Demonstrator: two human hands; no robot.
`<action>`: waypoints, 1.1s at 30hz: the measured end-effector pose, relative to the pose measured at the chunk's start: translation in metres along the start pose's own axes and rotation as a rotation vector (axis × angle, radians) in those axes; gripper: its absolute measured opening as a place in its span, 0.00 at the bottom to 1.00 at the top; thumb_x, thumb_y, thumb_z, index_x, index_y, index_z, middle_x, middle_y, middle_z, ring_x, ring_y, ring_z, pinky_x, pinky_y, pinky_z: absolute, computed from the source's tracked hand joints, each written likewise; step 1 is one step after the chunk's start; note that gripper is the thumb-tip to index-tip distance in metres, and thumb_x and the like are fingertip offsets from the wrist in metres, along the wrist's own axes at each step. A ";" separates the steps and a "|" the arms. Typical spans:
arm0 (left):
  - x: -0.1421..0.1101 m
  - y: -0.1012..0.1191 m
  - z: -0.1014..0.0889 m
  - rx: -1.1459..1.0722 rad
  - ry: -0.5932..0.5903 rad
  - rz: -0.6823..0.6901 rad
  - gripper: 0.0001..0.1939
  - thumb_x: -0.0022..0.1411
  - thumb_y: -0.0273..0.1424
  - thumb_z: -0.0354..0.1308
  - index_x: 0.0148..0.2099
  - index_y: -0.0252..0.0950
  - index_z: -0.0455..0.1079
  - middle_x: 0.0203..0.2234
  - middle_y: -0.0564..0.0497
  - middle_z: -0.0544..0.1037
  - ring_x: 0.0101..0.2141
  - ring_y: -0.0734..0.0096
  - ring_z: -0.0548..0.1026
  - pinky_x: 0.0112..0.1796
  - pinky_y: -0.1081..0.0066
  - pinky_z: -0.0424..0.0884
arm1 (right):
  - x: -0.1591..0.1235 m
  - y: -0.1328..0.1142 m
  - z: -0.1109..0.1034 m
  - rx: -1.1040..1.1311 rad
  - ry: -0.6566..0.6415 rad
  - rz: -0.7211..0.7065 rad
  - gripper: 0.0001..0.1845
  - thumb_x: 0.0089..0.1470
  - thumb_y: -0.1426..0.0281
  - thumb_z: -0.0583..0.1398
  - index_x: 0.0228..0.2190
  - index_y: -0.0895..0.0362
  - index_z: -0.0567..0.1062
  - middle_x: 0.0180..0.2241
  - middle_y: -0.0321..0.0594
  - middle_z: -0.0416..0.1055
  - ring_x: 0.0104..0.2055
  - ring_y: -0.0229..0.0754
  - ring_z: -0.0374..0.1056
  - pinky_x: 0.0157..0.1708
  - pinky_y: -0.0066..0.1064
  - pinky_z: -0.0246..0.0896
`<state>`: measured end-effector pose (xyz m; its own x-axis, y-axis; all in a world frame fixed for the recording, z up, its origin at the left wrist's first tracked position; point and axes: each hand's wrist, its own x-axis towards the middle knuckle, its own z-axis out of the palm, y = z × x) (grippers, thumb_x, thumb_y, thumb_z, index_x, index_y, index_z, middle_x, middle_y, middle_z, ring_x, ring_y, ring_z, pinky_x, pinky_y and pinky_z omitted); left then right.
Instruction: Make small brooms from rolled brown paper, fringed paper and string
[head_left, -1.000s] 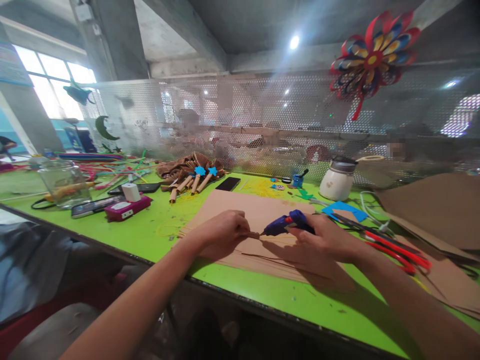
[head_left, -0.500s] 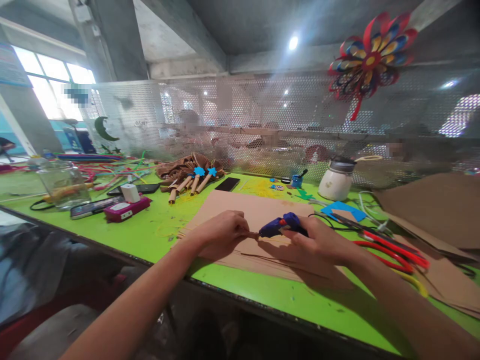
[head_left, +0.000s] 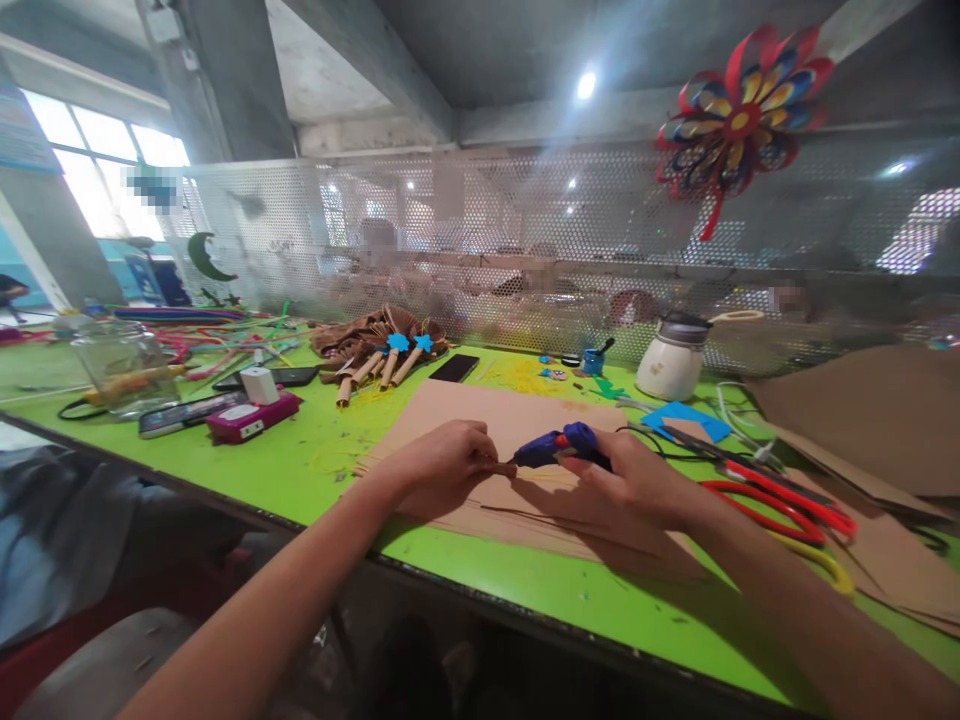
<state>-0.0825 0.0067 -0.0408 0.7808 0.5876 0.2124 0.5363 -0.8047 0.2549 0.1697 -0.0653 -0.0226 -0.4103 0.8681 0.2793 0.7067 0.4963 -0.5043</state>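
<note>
My right hand (head_left: 637,478) is wrapped round a blue glue gun (head_left: 551,447), whose nozzle points left. In my left hand (head_left: 454,455), pinched between the fingers, is a small brown paper strip (head_left: 505,468); its free end lies right at the nozzle tip. Whether the nozzle touches the strip I cannot tell. Both hands are above a stack of brown paper sheets (head_left: 480,402) on the green table. A thin dark brown strip (head_left: 536,515) rests on the sheets below the glue gun.
Red-handled scissors (head_left: 787,505) and more brown paper (head_left: 870,420) lie at the right. A white jar (head_left: 670,360) stands behind. Paper tubes with blue stars (head_left: 397,343), a phone (head_left: 454,369), a magenta power strip (head_left: 253,416) and a glass jar (head_left: 127,370) are farther left.
The glue gun has shifted slightly up and to the left over the end of the paper strip. My left hand has stayed almost in place.
</note>
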 end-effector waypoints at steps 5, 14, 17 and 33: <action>0.002 -0.001 0.002 0.010 0.013 0.002 0.14 0.63 0.37 0.49 0.38 0.38 0.75 0.30 0.49 0.72 0.31 0.72 0.69 0.34 0.73 0.62 | 0.000 0.003 0.000 -0.004 -0.014 0.005 0.13 0.57 0.62 0.53 0.37 0.56 0.74 0.28 0.37 0.72 0.29 0.39 0.63 0.29 0.30 0.56; 0.000 -0.001 0.002 0.014 0.018 -0.007 0.13 0.63 0.36 0.50 0.37 0.38 0.74 0.30 0.50 0.72 0.31 0.72 0.69 0.33 0.73 0.62 | -0.002 -0.001 -0.006 0.044 -0.023 -0.009 0.14 0.56 0.64 0.53 0.37 0.57 0.74 0.29 0.39 0.72 0.29 0.39 0.63 0.28 0.29 0.56; 0.000 -0.002 0.003 0.012 0.021 -0.004 0.13 0.63 0.37 0.50 0.37 0.39 0.74 0.30 0.50 0.72 0.31 0.72 0.69 0.32 0.73 0.62 | -0.001 0.000 -0.001 0.026 -0.014 0.015 0.14 0.56 0.63 0.53 0.36 0.57 0.74 0.28 0.39 0.72 0.29 0.40 0.63 0.28 0.30 0.56; 0.000 0.001 0.000 0.008 0.002 -0.003 0.13 0.63 0.36 0.50 0.37 0.38 0.75 0.30 0.49 0.72 0.31 0.72 0.69 0.33 0.72 0.63 | -0.002 0.002 -0.005 0.010 -0.041 0.011 0.14 0.56 0.63 0.53 0.36 0.57 0.74 0.28 0.39 0.72 0.29 0.39 0.63 0.28 0.30 0.56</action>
<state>-0.0817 0.0058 -0.0401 0.7784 0.5905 0.2132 0.5416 -0.8033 0.2477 0.1746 -0.0662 -0.0199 -0.4264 0.8721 0.2402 0.7052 0.4867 -0.5156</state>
